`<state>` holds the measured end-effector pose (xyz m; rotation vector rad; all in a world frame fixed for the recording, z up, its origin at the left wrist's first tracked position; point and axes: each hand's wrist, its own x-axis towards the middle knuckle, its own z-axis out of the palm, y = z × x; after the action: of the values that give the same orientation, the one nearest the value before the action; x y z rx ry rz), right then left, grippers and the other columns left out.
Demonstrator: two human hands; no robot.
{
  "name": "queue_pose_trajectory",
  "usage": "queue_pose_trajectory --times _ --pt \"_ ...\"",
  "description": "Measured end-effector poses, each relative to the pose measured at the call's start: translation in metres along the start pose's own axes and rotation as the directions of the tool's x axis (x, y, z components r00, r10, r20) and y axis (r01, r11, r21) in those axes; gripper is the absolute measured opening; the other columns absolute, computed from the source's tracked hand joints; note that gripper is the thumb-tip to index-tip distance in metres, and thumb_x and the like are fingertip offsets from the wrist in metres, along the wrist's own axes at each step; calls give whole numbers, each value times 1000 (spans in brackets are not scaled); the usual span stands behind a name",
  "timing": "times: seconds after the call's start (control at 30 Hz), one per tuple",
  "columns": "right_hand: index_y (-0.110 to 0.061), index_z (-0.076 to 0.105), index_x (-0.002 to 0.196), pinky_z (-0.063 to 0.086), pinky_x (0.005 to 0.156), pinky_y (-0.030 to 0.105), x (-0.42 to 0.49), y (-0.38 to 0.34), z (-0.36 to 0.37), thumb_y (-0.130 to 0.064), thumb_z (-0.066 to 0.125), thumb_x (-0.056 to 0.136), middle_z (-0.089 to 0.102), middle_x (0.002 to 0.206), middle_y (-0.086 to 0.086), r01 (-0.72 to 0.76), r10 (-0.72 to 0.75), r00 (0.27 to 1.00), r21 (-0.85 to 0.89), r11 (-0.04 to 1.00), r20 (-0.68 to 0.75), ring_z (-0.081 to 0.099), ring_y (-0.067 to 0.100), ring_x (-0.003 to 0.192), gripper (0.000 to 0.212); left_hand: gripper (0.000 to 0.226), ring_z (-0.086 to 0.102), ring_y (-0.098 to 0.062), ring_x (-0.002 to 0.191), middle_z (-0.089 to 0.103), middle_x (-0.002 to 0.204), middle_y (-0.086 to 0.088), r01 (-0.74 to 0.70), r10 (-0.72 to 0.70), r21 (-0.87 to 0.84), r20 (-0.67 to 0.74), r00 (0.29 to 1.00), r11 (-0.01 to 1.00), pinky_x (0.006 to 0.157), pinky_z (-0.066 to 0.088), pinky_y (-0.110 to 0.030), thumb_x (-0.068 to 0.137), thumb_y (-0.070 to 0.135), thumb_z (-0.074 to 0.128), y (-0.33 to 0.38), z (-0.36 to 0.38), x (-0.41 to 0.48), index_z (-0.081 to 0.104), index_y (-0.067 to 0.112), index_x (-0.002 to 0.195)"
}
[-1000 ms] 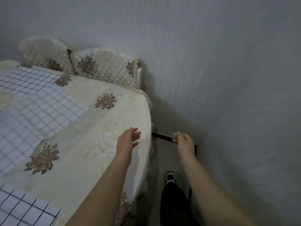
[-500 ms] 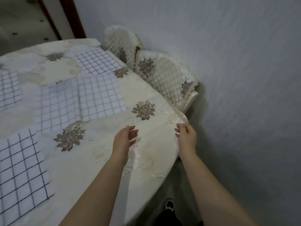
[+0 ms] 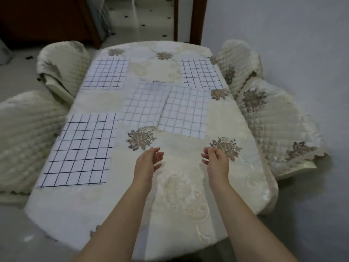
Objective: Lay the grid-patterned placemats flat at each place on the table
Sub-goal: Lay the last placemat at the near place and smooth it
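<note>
Three grid-patterned placemats lie flat on the cream tablecloth [image 3: 179, 186]: one at the near left [image 3: 81, 150], one at the far left [image 3: 106, 73], one at the far right [image 3: 202, 74]. Two more lie overlapped in the middle, a left one [image 3: 143, 104] and a right one [image 3: 185, 112] on top of it. My left hand [image 3: 149, 163] and my right hand [image 3: 217, 161] hover over the near middle of the table, fingers loosely curled, palms facing each other, holding nothing. Both hands are short of the middle mats.
Quilted cream chairs stand around the table: two on the left [image 3: 24, 137] [image 3: 62, 63] and two on the right [image 3: 279, 133] [image 3: 239, 59]. A grey wall [image 3: 302, 53] runs close along the right side. A dark wooden doorframe [image 3: 196, 19] stands beyond the far end.
The view has swung left from the table's right edge and wall to the whole tabletop. Both hands left the tablecloth edge and now hover over the table's near middle.
</note>
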<state>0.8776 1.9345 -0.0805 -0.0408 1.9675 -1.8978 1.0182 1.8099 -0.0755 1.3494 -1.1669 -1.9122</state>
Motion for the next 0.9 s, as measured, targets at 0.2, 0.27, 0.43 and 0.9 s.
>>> queue_pose_trajectory --times 0.2,0.27,0.43,0.9 --pt "-13 63 84 49 71 28 12 -3 35 -8 46 97 65 85 0 4 -1 998 -42 999 61 61 14 78 22 22 68 -22 92 74 95 -8 2 -7 -67 -70 998 998 85 52 -38 92 24 55 12 -15 23 69 10 100" --pt "-14 62 82 50 74 31 20 -7 44 -8 46 97 64 86 1 10 -7 998 -58 998 57 61 15 80 23 22 67 -23 96 73 94 -8 -14 9 -62 -71 997 998 89 52 -41 93 23 54 18 -18 33 69 10 100" --pt "-20 64 84 49 79 35 40 -6 66 -13 51 94 64 84 -2 89 -68 993 -219 972 101 59 17 83 17 20 62 -20 104 67 106 -3 -160 170 224 -28 985 961 91 50 -36 96 19 50 28 -13 60 66 12 106" --pt "-27 14 152 5 121 46 124 24 137 -43 39 96 1 162 1 606 115 749 -745 279 652 -4 26 149 63 74 -1 -25 149 -1 162 -9 -268 161 941 238 958 207 118 12 -43 91 28 49 35 15 154 12 9 153"
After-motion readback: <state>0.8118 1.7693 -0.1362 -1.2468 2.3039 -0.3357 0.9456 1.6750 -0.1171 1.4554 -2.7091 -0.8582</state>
